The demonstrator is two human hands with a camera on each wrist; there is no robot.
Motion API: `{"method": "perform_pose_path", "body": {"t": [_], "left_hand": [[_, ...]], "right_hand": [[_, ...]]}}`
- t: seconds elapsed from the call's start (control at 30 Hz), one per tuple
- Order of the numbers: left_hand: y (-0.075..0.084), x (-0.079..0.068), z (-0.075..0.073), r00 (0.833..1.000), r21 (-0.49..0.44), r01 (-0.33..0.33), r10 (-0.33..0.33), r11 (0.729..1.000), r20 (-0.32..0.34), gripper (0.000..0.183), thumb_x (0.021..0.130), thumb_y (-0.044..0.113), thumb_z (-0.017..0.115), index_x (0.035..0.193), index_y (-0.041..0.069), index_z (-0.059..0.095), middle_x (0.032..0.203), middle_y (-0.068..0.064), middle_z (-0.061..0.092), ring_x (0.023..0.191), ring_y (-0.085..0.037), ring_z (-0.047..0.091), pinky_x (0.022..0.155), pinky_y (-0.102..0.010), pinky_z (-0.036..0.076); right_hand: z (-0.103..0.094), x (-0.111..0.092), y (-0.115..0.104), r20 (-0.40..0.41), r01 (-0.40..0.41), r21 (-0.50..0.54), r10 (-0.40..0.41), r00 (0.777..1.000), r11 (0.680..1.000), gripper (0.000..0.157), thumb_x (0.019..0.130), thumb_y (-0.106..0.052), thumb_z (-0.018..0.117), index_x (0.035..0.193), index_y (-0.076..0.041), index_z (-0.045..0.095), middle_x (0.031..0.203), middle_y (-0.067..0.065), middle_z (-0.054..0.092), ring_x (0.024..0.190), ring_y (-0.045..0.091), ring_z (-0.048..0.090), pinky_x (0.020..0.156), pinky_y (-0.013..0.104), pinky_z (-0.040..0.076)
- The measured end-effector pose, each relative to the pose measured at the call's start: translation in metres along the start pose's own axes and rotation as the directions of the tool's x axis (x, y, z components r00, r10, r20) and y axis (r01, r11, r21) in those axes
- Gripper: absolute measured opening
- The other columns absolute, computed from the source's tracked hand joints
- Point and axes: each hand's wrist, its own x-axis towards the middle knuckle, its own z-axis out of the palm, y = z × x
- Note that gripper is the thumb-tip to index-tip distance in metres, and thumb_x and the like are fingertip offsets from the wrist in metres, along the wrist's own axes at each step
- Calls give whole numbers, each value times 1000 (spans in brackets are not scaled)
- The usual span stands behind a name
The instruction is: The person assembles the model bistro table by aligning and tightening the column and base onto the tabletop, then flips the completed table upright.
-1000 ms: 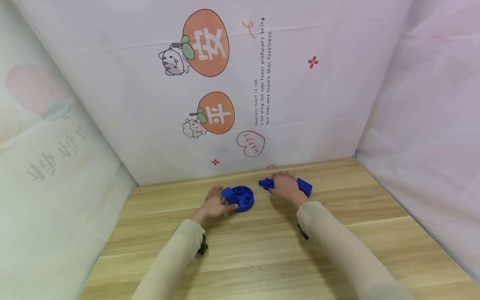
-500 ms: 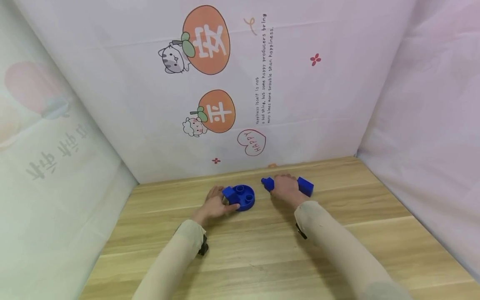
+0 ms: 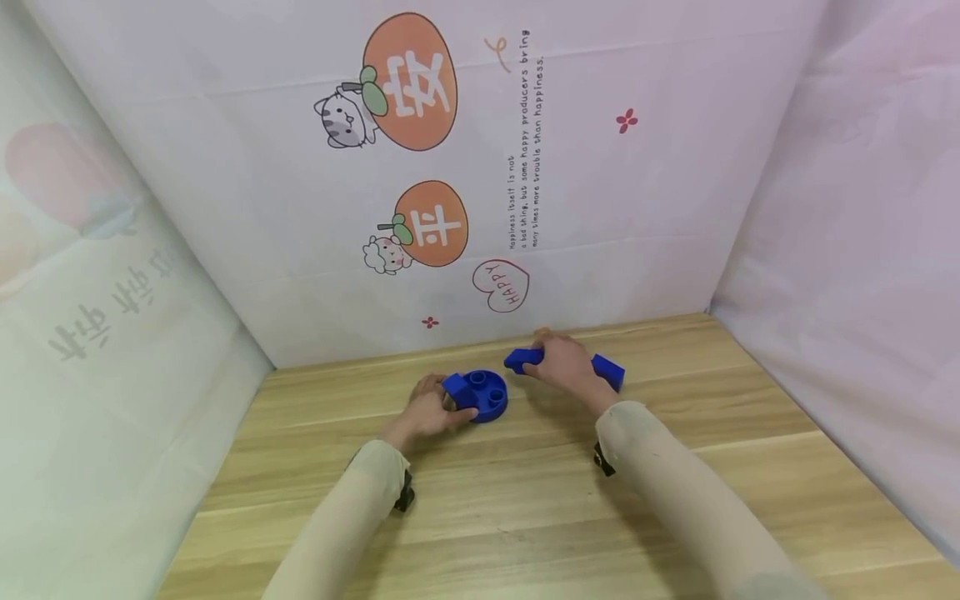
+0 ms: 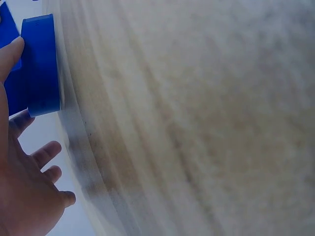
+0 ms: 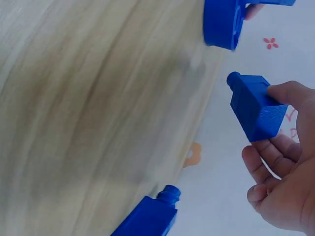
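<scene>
My left hand [image 3: 429, 412] is gripping the round blue base [image 3: 491, 408] on the table [image 3: 487, 517]. The head view is showing two sockets [image 3: 496, 395] inside it; the left wrist view is showing mainly its outer wall [image 4: 43, 73]. My right hand [image 3: 567, 367] is pinching a blue block [image 5: 253, 105] near the base, apart from it. The right wrist view is revealing the neck [image 5: 169, 194] of a second blue block [image 5: 150, 219]; my hand is covering that neck in the head view.
</scene>
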Motion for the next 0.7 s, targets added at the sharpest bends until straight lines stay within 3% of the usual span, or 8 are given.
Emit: {"method": "perform_pose_path", "body": {"t": [0.17, 0.47, 0.7], "left_hand": [[-1, 0, 0, 1000, 5, -9, 9, 1000, -9, 94, 85, 67, 65, 152, 7, 40, 157, -13, 33, 150, -36, 21, 123, -55, 19], [-4, 2, 2, 999, 32, -23, 23, 999, -28, 95, 83, 71, 64, 152, 9, 42, 154, -14, 36, 147, -35, 27, 122, -53, 22], [-4, 3, 3, 1000, 19, 3, -3, 1000, -17, 97, 82, 74, 62, 151, 7, 43, 155, -11, 34, 147, -34, 25, 121, -53, 24]], "right_hand": [[-6, -2, -6, -18, 46, 23, -45, 999, 999, 48, 86, -41, 75, 119, -8, 66, 122, 11, 68, 111, 35, 65, 97, 50, 51], [-19, -9, -20, 13, 97, 41, -98, 995, 994, 48, 87, -37, 74, 122, -6, 67, 126, 14, 66, 116, 34, 63, 103, 48, 49], [-23, -11, -33, 31, 128, 38, -130, 991, 991, 47, 86, -38, 76, 122, -9, 68, 120, 11, 70, 116, 29, 62, 100, 46, 50]]}}
